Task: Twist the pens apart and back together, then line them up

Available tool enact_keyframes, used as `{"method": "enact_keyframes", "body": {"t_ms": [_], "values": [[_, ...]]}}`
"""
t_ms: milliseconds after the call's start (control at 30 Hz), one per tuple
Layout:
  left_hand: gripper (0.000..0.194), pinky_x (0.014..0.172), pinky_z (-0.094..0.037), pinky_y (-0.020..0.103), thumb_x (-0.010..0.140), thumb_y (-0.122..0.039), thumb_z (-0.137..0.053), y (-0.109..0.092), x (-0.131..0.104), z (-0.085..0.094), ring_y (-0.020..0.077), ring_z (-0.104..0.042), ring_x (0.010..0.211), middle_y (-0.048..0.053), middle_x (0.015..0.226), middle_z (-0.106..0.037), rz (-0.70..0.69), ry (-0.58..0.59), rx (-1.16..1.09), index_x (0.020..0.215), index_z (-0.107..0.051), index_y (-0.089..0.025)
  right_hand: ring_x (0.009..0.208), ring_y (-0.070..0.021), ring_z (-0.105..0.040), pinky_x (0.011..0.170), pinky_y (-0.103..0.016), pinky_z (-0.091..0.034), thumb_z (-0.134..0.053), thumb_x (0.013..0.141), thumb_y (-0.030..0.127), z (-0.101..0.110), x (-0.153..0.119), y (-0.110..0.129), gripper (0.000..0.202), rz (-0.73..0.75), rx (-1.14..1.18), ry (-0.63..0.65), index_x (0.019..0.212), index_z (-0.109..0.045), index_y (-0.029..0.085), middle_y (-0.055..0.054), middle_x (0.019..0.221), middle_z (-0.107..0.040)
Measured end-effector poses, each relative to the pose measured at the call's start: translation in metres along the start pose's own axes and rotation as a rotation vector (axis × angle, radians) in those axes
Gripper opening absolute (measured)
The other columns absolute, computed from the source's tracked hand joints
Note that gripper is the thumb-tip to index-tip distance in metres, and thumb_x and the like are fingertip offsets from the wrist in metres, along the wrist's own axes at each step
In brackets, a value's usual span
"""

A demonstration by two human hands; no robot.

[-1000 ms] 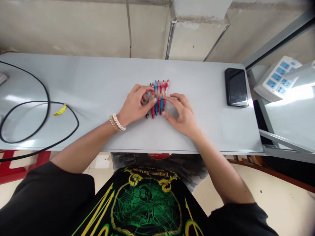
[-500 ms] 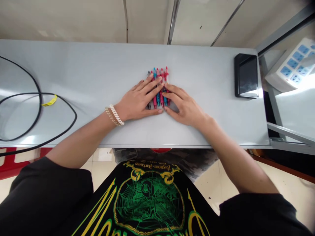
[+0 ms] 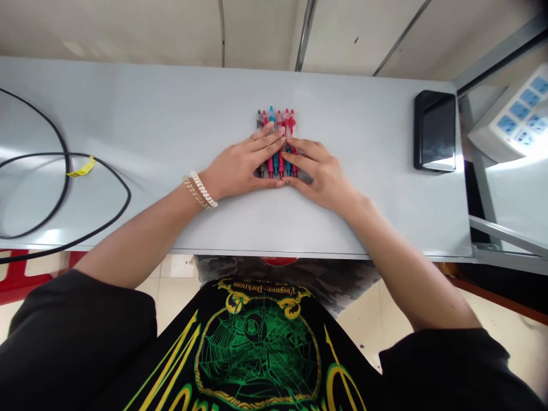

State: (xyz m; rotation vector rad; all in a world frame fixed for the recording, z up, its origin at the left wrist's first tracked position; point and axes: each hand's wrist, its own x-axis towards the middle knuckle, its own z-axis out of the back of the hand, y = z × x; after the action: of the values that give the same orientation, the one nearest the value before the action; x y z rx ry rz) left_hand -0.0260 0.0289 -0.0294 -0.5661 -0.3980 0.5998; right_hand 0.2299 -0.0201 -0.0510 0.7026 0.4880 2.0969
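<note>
Several pens (image 3: 271, 168) with red, pink, blue and grey parts lie side by side on the grey table, their ends pointing away from me. My left hand (image 3: 244, 162) rests over the left part of the row, fingers stretched across the pens and thumb along their near ends. From the other side, my right hand (image 3: 319, 171) lies at the right edge of the row, fingers extended over the pens and slightly bent. Both thumb tips meet or nearly meet at the near ends. The pens' middles are partly hidden under my fingers.
A black cable (image 3: 124, 188) with a yellow tag (image 3: 82, 167) loops over the left of the table (image 3: 171, 114). At the right end lies a black device with a dark, glossy face (image 3: 437, 128). Beyond it is a white power strip with blue sockets (image 3: 514, 117).
The pens and both hands appear slightly farther from me, though the view has shifted a little too. My left fingers are closer together, and the pens' far ends show more.
</note>
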Motion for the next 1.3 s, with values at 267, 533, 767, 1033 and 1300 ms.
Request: {"method": "enact_keyframes", "body": {"t_ms": [267, 533, 767, 1033, 1300], "values": [[0.079, 0.135, -0.033, 0.060, 0.090, -0.079, -0.068, -0.003, -0.003, -0.004, 0.0358, -0.050, 0.155, 0.012, 0.159, -0.061, 0.002, -0.093, -0.103, 0.149, -0.068, -0.026, 0.157, -0.0368, -0.046, 0.131, -0.066, -0.039, -0.058, 0.105, 0.058, 0.000, -0.003, 0.005, 0.057, 0.017, 0.023, -0.007, 0.151, -0.064, 0.026, -0.012, 0.167, -0.052], [0.065, 0.132, -0.039, 0.057, 0.090, -0.063, -0.080, 0.001, -0.005, -0.007, 0.0333, -0.061, 0.145, 0.016, 0.152, -0.065, -0.066, -0.170, -0.190, 0.142, -0.073, -0.024, 0.155, -0.0321, -0.050, 0.130, -0.061, -0.044, -0.062, 0.105, 0.047, -0.008, -0.005, 0.005, 0.047, 0.013, 0.017, -0.063, 0.144, -0.070, 0.022, -0.013, 0.163, -0.057], [0.064, 0.129, -0.045, 0.055, 0.093, -0.058, -0.079, 0.012, -0.008, -0.013, 0.0312, -0.065, 0.142, 0.016, 0.149, -0.068, -0.126, -0.198, -0.157, 0.145, -0.070, -0.022, 0.152, -0.0336, -0.054, 0.128, -0.058, -0.049, -0.063, 0.105, 0.042, -0.015, -0.008, 0.007, 0.045, 0.030, 0.000, -0.109, 0.142, -0.071, 0.019, -0.016, 0.160, -0.059], [0.096, 0.127, -0.047, 0.057, 0.088, -0.057, -0.085, -0.012, -0.032, -0.011, 0.0335, -0.059, 0.148, 0.019, 0.159, -0.059, -0.156, -0.289, 0.004, 0.167, -0.041, -0.022, 0.147, -0.0323, -0.056, 0.122, -0.058, -0.052, -0.070, 0.099, 0.045, -0.002, -0.014, 0.019, 0.051, -0.026, -0.017, -0.221, 0.146, -0.061, 0.027, -0.014, 0.162, -0.055], [0.024, 0.069, -0.055, 0.029, 0.091, -0.026, -0.080, -0.066, -0.118, -0.003, 0.0165, -0.064, 0.076, 0.003, 0.083, -0.064, 0.134, -0.652, 0.116, 0.084, -0.058, -0.020, 0.093, -0.0239, -0.061, 0.084, -0.044, -0.056, -0.065, 0.099, 0.026, -0.003, -0.013, 0.018, 0.006, -0.010, -0.119, -0.467, 0.094, -0.063, 0.025, -0.008, 0.100, -0.065]]}}
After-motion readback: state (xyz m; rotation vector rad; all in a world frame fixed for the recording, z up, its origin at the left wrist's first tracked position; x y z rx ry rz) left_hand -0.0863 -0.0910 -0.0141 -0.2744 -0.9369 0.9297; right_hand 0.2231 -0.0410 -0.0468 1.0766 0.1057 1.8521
